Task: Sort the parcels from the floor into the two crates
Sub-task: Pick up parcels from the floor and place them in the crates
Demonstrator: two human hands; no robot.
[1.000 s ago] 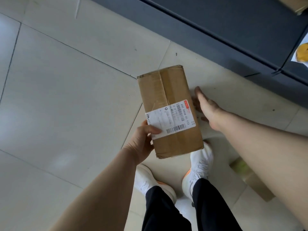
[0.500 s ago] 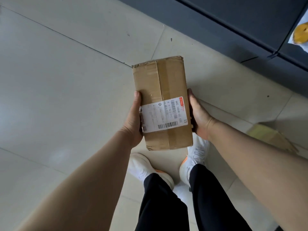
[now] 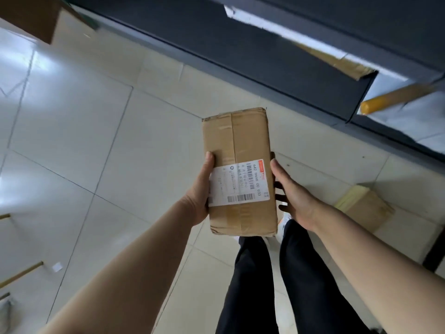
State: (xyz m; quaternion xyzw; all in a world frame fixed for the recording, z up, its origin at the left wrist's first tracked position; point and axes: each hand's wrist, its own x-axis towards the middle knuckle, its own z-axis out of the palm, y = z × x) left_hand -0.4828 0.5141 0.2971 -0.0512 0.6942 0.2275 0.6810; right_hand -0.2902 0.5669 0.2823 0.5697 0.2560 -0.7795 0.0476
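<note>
The pale tiled floor (image 3: 72,145) fills most of the view. Across its far edge runs the dark wall of one crate (image 3: 240,54), and a second crate (image 3: 409,141) joins it at the right, already holding white bags and a yellow-ended roll (image 3: 390,97).

A brown cardboard parcel (image 3: 240,138) is held in the air above the person's feet, clear of the floor. Its long axis points away from the body, toward the crate wall ahead. Another cardboard parcel (image 3: 363,208) lies on the tiles, off to the right.

The left hand (image 3: 199,191) grasps the left long side, thumb lying along the top edge. The right hand (image 3: 291,196) clasps the opposite side, with its fingers curling underneath (their tips are mostly hidden). The two hands grip the half nearer the body, so the far end juts forward unsupported. The right hand is the one nearer the crates.

A white shipping label (image 3: 238,184) sits face up between the hands, so I judge that the person is reading it to choose a crate.
</note>
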